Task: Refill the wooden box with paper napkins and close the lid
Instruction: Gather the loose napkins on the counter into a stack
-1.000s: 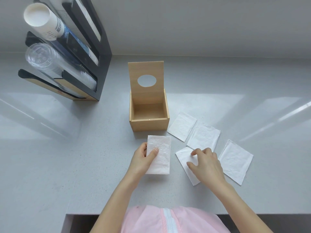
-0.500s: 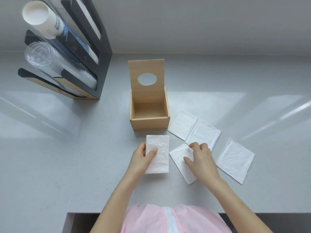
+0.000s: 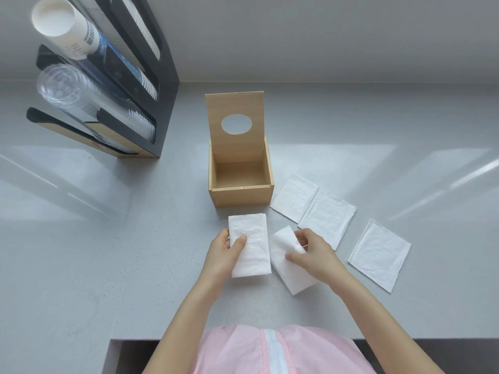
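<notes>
The wooden box [image 3: 241, 197] stands empty in the middle of the counter, its lid [image 3: 235, 107] with an oval hole raised upright at the back. Just in front of it, my left hand [image 3: 224, 252] holds a folded white napkin [image 3: 252, 255] by its left edge, thumb on top. My right hand [image 3: 313, 252] pinches a second white napkin [image 3: 290, 273] and lifts its upper edge off the counter. Three more napkins lie flat to the right: one [image 3: 294, 197] beside the box, one [image 3: 326, 215] overlapping it, one [image 3: 379, 248] further right.
A black cup dispenser [image 3: 129, 85] with paper cups and clear plastic cups stands at the back left. The grey counter [image 3: 108, 252] ends at a front edge near my pink garment [image 3: 243, 352].
My right hand slid left over the napkin and took hold of it, raising its upper edge. My left hand kept its grip on the folded napkin.
</notes>
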Motion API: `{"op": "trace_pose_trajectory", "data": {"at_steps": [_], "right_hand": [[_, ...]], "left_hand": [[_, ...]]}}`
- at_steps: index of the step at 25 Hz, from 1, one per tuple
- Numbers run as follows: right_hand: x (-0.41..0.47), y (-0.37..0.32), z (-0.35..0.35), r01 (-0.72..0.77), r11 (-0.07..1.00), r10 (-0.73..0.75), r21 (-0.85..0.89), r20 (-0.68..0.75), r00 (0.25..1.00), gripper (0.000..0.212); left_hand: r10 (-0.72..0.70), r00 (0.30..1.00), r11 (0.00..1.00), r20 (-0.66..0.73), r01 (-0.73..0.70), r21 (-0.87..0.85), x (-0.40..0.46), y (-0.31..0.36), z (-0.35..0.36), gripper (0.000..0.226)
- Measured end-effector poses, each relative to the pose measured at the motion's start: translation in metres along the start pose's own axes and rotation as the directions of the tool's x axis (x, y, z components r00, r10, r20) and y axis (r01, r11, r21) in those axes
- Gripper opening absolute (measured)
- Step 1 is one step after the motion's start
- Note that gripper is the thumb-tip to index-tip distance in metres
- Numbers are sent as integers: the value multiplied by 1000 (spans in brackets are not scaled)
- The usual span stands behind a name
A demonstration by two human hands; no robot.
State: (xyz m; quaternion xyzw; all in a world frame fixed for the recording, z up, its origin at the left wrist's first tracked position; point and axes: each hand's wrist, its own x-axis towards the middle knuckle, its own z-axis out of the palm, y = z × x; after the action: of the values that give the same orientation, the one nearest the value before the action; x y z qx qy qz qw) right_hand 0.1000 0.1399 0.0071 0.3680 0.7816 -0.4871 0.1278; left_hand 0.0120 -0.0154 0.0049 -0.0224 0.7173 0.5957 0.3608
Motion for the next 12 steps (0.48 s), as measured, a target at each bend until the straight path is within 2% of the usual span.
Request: {"op": "trace_pose_trajectory", "data": {"at_steps": [3,7,9,12], "right_hand": [[-8,-6,-12,-9,943,-4,333,40,999,16],[-13,-21,-26,46,782,-81,622,28,996,23],[-16,-29,-25,60,723,-172,688,95,981,22],[-15,-33,-12,81,809,-194,583,133,972,20]], "left_hand": [[-21,1000,999,11,21,-25,-1,0,0,18],[-44,999,999,8,44,-26,-1,-1,4,24],[-68,994,996,80,73,-54,-3,2,6,24],[-84,971,991,225,105,-83,-5,6,5,27]]}}
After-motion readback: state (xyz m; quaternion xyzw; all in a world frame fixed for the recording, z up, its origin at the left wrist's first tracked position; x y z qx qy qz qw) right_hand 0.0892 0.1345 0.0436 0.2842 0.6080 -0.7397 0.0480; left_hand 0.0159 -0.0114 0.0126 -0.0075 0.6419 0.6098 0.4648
